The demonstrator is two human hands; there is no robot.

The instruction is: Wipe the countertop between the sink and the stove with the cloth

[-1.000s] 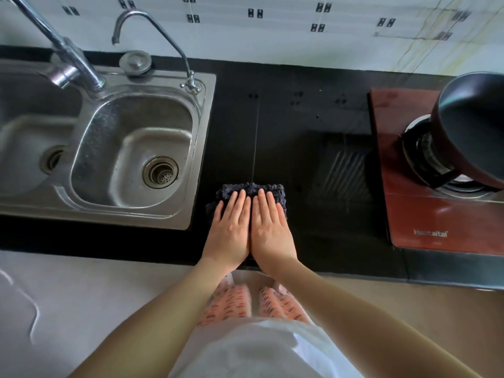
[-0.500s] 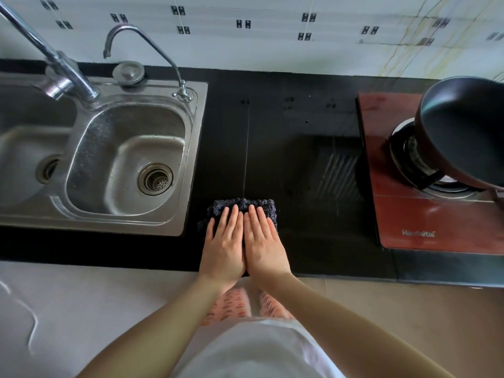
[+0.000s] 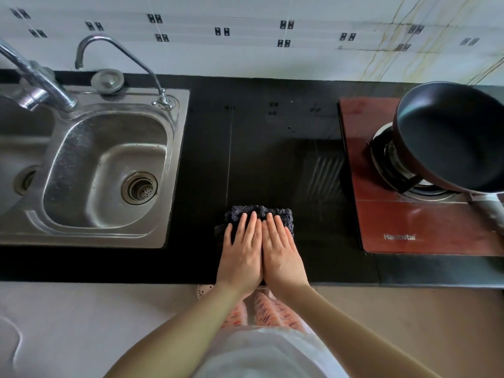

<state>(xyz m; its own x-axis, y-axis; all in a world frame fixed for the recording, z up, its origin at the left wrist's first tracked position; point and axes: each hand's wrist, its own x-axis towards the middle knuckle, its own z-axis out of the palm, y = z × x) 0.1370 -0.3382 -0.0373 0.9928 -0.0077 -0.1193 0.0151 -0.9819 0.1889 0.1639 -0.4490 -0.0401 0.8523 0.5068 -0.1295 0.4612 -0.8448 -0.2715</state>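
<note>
A dark, knobbly cloth lies on the black countertop, near its front edge, between the steel sink and the red-brown stove. My left hand and my right hand lie flat on it side by side, fingers straight and together, pressing it down. Only the cloth's far edge and side fringes show beyond my fingertips. A seam line in the countertop runs just left of the cloth.
A black pan sits on the stove's burner, its handle pointing to the front right. Two faucets rise behind the double sink, with a round plug beside them. A tiled wall backs the counter. Floor lies below the front edge.
Both hands have slid the cloth to the right, away from the sink and closer to the stove, still near the front edge. The hands stay flat on it.
</note>
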